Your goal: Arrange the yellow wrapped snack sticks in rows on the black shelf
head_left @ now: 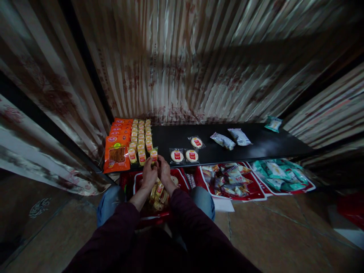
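Pinching a yellow packet (153,153) low down with the left hand (149,173) and the right hand (164,170), fingertips closed in from both sides — cannot tell exactly which fingers bear it, or whether it rests on anything. Right at the front edge of the black shelf (170,132), at the near end of the third of three rows of yellow packets (141,137), close beside the second.

Well advanced on the left, by the look of it: overlapping orange bags (117,151) down the side, then those tight yellow rows running back towards the striped sheeting (182,76).

Barely begun farther right, at a guess: just three round packs (192,156) near the front edge, two white packets (223,140) beyond, and a lone teal packet (273,124) towards the far end.

And plenty left below — loose yellow packets (157,199) in the red basket between the knees (203,201), striped packs (234,180) in the next basket along, teal bags (275,170) in the one after.
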Demonstrator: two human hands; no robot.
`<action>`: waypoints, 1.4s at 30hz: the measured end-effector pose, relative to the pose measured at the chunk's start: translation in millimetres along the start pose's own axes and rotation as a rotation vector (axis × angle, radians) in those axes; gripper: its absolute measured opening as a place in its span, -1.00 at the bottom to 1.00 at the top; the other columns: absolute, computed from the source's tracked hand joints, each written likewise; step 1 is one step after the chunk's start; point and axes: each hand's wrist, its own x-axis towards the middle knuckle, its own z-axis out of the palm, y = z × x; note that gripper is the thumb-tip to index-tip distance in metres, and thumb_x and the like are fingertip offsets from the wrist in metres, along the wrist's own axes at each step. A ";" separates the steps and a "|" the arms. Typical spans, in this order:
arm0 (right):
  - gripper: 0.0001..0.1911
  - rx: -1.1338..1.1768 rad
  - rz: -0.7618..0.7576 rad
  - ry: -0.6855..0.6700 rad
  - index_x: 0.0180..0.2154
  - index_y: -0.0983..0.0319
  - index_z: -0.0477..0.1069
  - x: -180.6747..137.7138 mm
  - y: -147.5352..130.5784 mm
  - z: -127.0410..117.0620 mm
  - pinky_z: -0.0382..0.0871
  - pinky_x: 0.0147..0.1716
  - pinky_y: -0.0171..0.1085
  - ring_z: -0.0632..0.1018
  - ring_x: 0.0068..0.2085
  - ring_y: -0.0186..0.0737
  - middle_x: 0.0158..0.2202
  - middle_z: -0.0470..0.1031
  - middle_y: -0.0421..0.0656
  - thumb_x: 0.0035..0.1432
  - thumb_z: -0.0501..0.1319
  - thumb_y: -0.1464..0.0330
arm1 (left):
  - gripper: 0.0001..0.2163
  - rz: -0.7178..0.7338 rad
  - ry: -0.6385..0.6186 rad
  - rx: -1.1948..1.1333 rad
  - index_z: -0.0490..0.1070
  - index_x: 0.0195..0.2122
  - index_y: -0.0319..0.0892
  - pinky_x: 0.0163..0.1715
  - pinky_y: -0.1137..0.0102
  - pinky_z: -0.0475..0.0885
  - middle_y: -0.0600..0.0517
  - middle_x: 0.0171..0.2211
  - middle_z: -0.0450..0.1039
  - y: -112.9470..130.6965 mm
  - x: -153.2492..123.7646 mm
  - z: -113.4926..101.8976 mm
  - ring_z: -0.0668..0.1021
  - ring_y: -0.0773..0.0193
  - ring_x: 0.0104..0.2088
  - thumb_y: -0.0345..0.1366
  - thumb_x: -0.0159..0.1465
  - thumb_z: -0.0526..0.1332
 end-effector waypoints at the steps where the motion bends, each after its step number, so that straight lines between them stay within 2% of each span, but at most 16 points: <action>1: -0.61 -0.020 0.013 -0.008 0.00 0.28 0.38 1.7 -0.1 1.1 0.37 -0.13 -0.25 0.53 -0.21 -0.19 -0.13 0.54 -0.04 0.13 0.05 0.43 | -0.61 0.006 0.005 0.034 0.41 -0.05 -0.24 0.23 0.25 0.09 -0.13 0.14 0.31 -0.6 1.5 0.7 0.29 0.15 0.20 -0.54 0.07 0.10; 6: -0.61 -0.063 0.042 -0.033 0.01 0.26 0.37 9.3 0.2 4.6 0.38 -0.14 -0.25 0.53 -0.19 -0.18 -0.12 0.53 -0.05 0.14 0.04 0.43 | -0.62 0.032 0.015 0.098 0.39 -0.03 -0.24 0.21 0.26 0.14 -0.15 0.16 0.28 -3.6 6.1 3.6 0.30 0.15 0.19 -0.49 0.10 0.11; 11: -0.62 -0.040 0.036 -0.025 0.01 0.28 0.38 15.9 4.4 8.1 0.36 -0.10 -0.24 0.52 -0.16 -0.18 -0.10 0.52 -0.04 0.15 0.06 0.41 | -0.63 0.029 0.002 0.105 0.38 -0.02 -0.25 0.23 0.20 0.09 -0.18 0.17 0.27 -7.6 10.5 7.0 0.28 0.12 0.21 -0.48 0.13 0.09; 14: -0.63 -0.033 0.042 -0.028 0.00 0.28 0.39 19.4 5.7 10.3 0.35 -0.07 -0.24 0.51 -0.15 -0.19 -0.09 0.52 -0.03 0.16 0.05 0.43 | -0.67 0.026 -0.002 0.074 0.39 -0.02 -0.21 0.24 0.19 0.07 -0.14 0.17 0.28 -7.8 12.8 8.9 0.25 0.13 0.23 -0.41 0.18 0.09; 18: -0.64 -0.021 0.036 -0.045 -0.01 0.28 0.39 22.8 6.0 11.4 0.35 -0.07 -0.24 0.50 -0.14 -0.18 -0.07 0.51 -0.03 0.17 0.04 0.43 | -0.67 -0.004 -0.023 0.073 0.38 0.01 -0.25 0.24 0.23 0.07 -0.18 0.20 0.23 -3.2 13.9 9.6 0.22 0.14 0.25 -0.31 0.24 0.06; 29: -0.63 0.009 -0.004 -0.044 -0.01 0.24 0.39 31.0 13.2 21.3 0.33 -0.03 -0.22 0.49 -0.10 -0.19 -0.06 0.50 -0.06 0.15 0.04 0.43 | -0.63 0.006 -0.011 0.133 0.39 0.03 -0.28 0.27 0.23 0.01 -0.16 0.21 0.22 2.1 15.2 11.8 0.19 0.15 0.27 -0.36 0.23 0.01; 35: -0.62 -0.074 -0.041 -0.021 -0.01 0.30 0.40 31.2 16.5 23.7 0.31 0.00 -0.17 0.46 -0.08 -0.14 -0.09 0.49 0.00 0.15 0.04 0.42 | -0.58 0.065 -0.040 0.110 0.35 0.10 -0.22 0.28 0.24 -0.01 -0.10 0.19 0.26 2.5 14.5 10.2 0.16 0.18 0.28 -0.37 0.21 0.00; 42: -0.61 -0.083 -0.071 -0.009 0.00 0.28 0.38 29.8 20.1 25.8 0.29 0.01 -0.20 0.43 -0.04 -0.17 -0.05 0.47 -0.02 0.14 0.03 0.44 | -0.56 0.158 -0.040 0.137 0.31 0.13 -0.22 0.29 0.19 -0.03 -0.10 0.19 0.27 0.1 7.7 8.5 0.17 0.17 0.27 -0.38 0.21 0.00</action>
